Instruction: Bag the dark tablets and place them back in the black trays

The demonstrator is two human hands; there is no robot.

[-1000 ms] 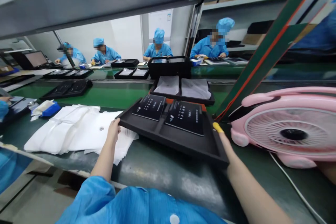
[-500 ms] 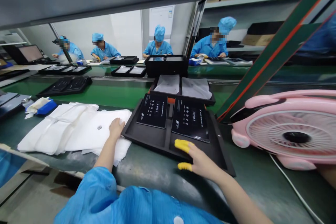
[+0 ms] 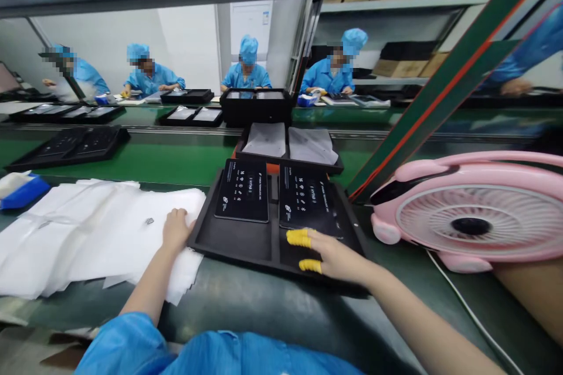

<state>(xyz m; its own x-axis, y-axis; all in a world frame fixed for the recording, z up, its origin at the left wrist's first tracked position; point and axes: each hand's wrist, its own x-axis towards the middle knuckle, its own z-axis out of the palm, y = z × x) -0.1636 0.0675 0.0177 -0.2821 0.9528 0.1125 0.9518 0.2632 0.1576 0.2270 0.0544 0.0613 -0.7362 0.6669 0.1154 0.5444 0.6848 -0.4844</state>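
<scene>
A black tray (image 3: 237, 243) lies on the dark bench in front of me and holds two flat black devices, the left device (image 3: 243, 190) and the right device (image 3: 308, 200). My right hand (image 3: 334, 256), with yellow finger cots on two fingers, rests spread on the tray's near right part, its fingertips at the lower edge of the right device. My left hand (image 3: 176, 229) lies on a stack of white bags (image 3: 88, 234) just left of the tray, fingers curled at the top bag's edge.
A pink desk fan (image 3: 470, 211) with a white cord stands at the right. Beyond the tray runs a green conveyor (image 3: 167, 158) with more black trays, one holding white sheets (image 3: 288, 143). A blue holder (image 3: 20, 188) sits far left. Several people in blue work opposite.
The tray came down flat onto the bench. My right hand left its far right edge and now lies on its near part. My left hand shifted from the tray's left edge onto the white bags.
</scene>
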